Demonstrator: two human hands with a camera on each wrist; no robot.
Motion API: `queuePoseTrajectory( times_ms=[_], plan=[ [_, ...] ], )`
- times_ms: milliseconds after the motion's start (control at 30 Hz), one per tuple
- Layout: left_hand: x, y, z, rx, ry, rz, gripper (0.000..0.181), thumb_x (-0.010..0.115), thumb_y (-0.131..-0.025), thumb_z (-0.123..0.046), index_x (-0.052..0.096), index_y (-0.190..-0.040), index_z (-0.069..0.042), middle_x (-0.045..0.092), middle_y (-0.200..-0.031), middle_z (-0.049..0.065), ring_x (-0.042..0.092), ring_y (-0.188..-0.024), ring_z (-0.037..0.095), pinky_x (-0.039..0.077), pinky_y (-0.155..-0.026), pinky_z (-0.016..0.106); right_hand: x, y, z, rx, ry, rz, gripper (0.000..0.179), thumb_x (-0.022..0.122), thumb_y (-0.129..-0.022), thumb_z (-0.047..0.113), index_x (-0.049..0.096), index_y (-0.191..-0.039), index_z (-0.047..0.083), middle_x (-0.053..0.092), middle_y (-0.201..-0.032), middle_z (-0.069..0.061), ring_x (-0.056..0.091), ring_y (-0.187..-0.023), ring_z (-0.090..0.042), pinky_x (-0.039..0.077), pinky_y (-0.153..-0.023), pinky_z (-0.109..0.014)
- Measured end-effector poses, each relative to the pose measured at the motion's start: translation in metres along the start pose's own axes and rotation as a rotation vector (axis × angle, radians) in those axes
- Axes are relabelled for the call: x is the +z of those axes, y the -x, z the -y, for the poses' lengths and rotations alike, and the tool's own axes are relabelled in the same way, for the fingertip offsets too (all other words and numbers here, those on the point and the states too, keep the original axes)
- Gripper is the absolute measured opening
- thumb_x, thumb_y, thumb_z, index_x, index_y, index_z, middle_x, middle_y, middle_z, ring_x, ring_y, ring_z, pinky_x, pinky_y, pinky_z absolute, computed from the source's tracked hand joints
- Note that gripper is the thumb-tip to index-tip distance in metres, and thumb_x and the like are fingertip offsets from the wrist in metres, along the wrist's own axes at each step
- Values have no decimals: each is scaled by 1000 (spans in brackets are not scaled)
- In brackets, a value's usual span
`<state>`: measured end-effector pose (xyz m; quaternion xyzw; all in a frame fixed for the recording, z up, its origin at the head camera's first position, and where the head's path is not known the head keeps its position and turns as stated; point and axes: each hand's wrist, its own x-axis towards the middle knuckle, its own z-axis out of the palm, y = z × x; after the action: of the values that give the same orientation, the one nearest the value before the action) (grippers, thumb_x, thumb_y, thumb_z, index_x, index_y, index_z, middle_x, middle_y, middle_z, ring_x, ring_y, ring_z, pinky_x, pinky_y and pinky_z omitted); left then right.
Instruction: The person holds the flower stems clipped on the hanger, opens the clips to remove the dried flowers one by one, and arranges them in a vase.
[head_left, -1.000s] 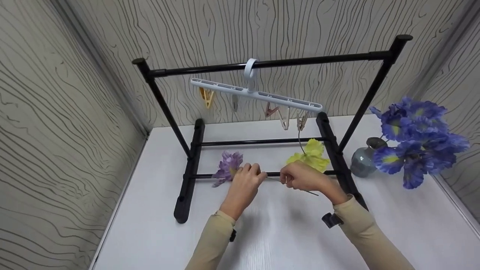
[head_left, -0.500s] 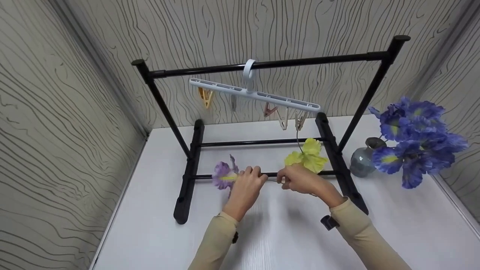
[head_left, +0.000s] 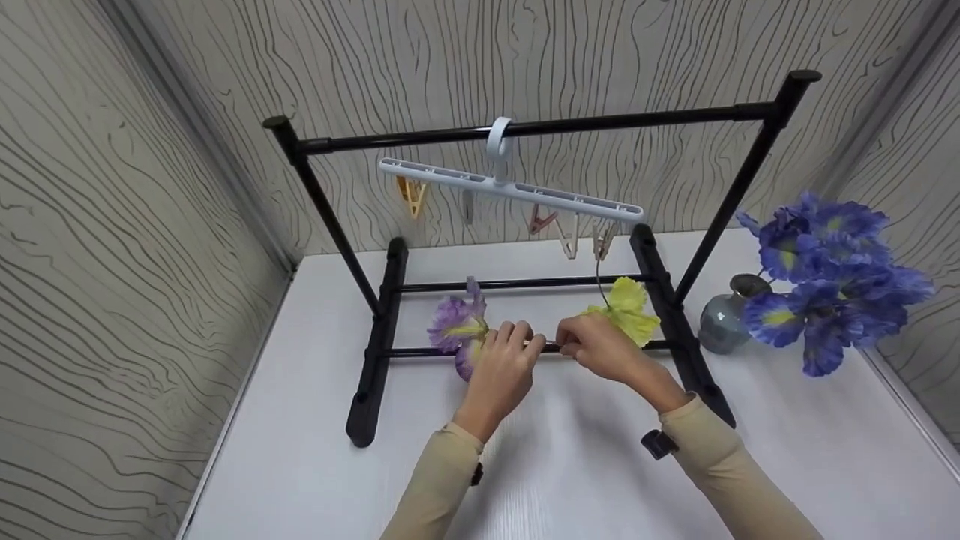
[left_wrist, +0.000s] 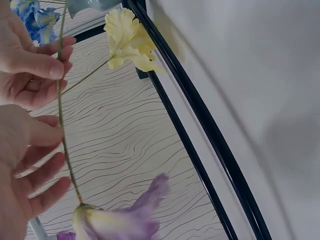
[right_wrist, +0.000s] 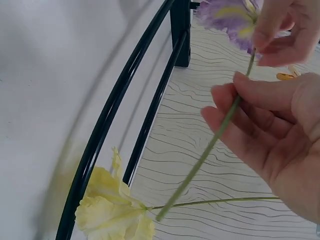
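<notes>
A purple artificial iris (head_left: 454, 326) is held level between both hands, its bloom to the left. My left hand (head_left: 504, 371) pinches its stem just behind the bloom. Farther along the same green stem (right_wrist: 200, 160), my right hand (head_left: 606, 349) holds it between thumb and fingers, and the cut end sticks out past the palm in the right wrist view. Just behind the right hand hangs a yellow artificial flower (head_left: 634, 311), bloom down, its stem gripped by a beige clothespin (head_left: 602, 244) on the hanger.
A pale blue clip hanger (head_left: 465, 178) hangs tilted from the top bar of a black rack (head_left: 637, 121). Yellow (head_left: 414, 196), grey, pink and beige clothespins dangle from it. At right stands a grey-blue vase (head_left: 726, 322) with blue irises (head_left: 840, 277).
The purple iris has been turned about its stem, so its bloom faces differently. Both hands have risen slightly, the left also shifting right. The stem's tail below the right hand has gone from the head view.
</notes>
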<state>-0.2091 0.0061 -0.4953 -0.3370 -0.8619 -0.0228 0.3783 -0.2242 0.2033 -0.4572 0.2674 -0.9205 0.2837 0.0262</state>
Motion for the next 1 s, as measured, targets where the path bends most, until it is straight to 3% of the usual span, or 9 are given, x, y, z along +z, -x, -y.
queuePoseTrajectory(
  times_ms=[167,367,467,567,733,900,1000],
  plan=[
    [2,-4,-5,27,65,-61,11,74,-91,-8,65,-95,-13,59,-93,2,59,-82,18,50,-64,30,-9,2,-5,16,3,-174,10,74,-85,-10,72,-84,-1,70,-78,-8,63,-69,-18,55,-64,-39],
    [12,-6,-5,-31,149,3,13,76,-89,-8,68,-98,-12,63,-93,2,62,-81,17,53,-63,29,-26,8,-11,46,-55,-298,8,76,-88,-9,71,-89,-2,73,-85,-12,71,-79,-24,60,-73,-43],
    [20,-8,-5,-82,218,59,12,76,-91,-9,71,-102,-12,65,-95,3,64,-83,18,55,-64,28,-36,13,-14,42,-93,-374,10,78,-87,-9,71,-90,-3,74,-87,-12,72,-81,-27,61,-74,-41],
    [28,-14,-3,-150,303,114,10,74,-95,-11,72,-105,-10,65,-97,4,64,-83,18,55,-64,28,-46,18,-16,56,-162,-454,11,78,-86,-9,71,-91,-3,73,-87,-11,72,-82,-24,61,-72,-31],
    [35,-31,3,-258,431,200,16,68,-101,-19,70,-113,-9,65,-105,7,65,-88,19,57,-68,30,-57,26,-19,155,-316,-578,8,78,-90,-2,72,-94,-1,74,-89,-12,70,-82,-11,54,-71,-15],
    [40,-50,3,-356,585,283,25,64,-105,-25,67,-123,-7,66,-118,10,68,-99,22,58,-81,36,-65,32,-25,264,-344,-693,13,79,-93,10,72,-97,-1,74,-90,-12,65,-78,-1,48,-69,-15],
    [43,-60,1,-458,755,332,33,61,-107,-26,63,-131,-5,65,-128,12,66,-112,26,56,-92,39,-67,35,-28,302,-347,-766,16,79,-94,11,71,-96,-2,72,-89,-9,64,-76,-2,48,-67,-14]
  ],
)
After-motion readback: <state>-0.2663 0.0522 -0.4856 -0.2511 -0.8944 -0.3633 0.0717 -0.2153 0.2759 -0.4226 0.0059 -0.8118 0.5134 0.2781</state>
